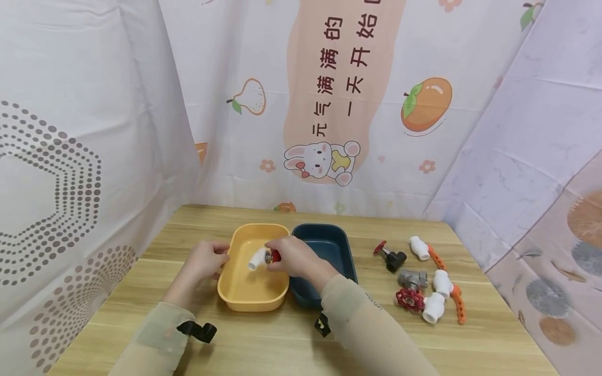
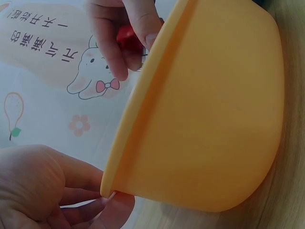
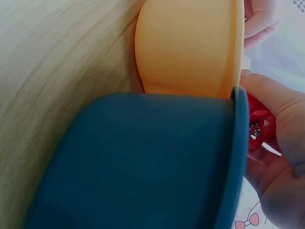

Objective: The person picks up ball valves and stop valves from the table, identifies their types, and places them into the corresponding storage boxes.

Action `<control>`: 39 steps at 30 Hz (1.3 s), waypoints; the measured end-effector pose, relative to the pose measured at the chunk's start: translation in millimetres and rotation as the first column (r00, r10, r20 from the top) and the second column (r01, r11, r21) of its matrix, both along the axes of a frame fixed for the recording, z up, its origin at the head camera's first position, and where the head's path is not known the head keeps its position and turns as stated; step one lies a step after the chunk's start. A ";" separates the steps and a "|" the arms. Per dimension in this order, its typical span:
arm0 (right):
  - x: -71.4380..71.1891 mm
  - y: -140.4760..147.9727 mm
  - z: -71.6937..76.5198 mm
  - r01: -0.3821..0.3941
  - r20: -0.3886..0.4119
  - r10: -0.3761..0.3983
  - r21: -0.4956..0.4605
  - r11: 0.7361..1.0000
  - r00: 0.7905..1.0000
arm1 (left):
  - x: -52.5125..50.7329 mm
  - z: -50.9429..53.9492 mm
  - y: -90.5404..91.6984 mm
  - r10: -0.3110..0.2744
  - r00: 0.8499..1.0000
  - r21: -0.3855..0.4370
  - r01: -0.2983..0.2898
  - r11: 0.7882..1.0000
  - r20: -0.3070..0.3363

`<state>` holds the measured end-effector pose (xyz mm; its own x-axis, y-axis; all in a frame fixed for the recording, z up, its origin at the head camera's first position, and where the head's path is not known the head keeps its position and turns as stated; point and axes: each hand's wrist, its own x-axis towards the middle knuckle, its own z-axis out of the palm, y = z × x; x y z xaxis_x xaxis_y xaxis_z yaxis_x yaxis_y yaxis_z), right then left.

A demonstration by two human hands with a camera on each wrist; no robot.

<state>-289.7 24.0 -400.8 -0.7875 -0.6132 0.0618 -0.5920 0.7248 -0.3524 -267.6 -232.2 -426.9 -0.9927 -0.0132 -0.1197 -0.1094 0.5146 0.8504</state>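
My right hand (image 1: 296, 256) grips a valve with a white body (image 1: 257, 258) by its red handwheel (image 3: 259, 125), holding it over the yellow bin (image 1: 254, 301). The white end of the valve tilts down toward the bin floor. At the bin's left rim, my left hand (image 1: 207, 259) pinches the edge between thumb and fingers, as the left wrist view shows at the yellow wall (image 2: 205, 119). A dark blue bin (image 1: 329, 253) stands against the yellow one on its right, partly behind my right wrist.
Several valves lie at the right: a black one with a red handle (image 1: 394, 260), a white one with an orange lever (image 1: 420, 248), a grey metal one (image 1: 413, 279) with a red handwheel, and more white ones (image 1: 433, 308). Printed curtains (image 1: 235, 177) surround the wooden table (image 1: 263, 344).
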 end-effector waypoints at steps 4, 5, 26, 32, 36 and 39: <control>2.2 0.6 0.5 -0.001 -0.017 0.002 0.044 0.999 1.000 | 0.4 -0.3 0.4 0.000 1.000 0.011 0.000 1.000 0.001; 2.8 1.2 0.7 0.002 -0.013 -0.001 0.049 0.999 1.000 | 0.3 -0.5 0.3 -0.001 1.000 0.010 0.001 1.000 0.001; -0.6 -15.6 -0.8 0.071 -0.105 -0.062 0.076 0.995 0.993 | -0.6 -2.1 -1.3 -0.003 1.000 0.013 0.003 1.000 -0.013; -1.3 -17.6 -0.2 0.111 -0.063 -0.111 -0.002 0.994 0.992 | -2.9 -2.7 -1.7 -0.004 1.000 0.013 0.004 1.000 -0.012; -1.0 -17.4 0.2 0.120 -0.038 -0.122 -0.030 0.992 0.992 | -2.8 -2.4 -1.9 -0.004 1.000 0.005 0.004 1.000 -0.009; -1.2 -17.1 0.5 0.124 -0.033 -0.125 -0.040 0.991 0.992 | -1.7 -2.2 -1.4 -0.003 1.000 0.004 0.003 1.000 -0.007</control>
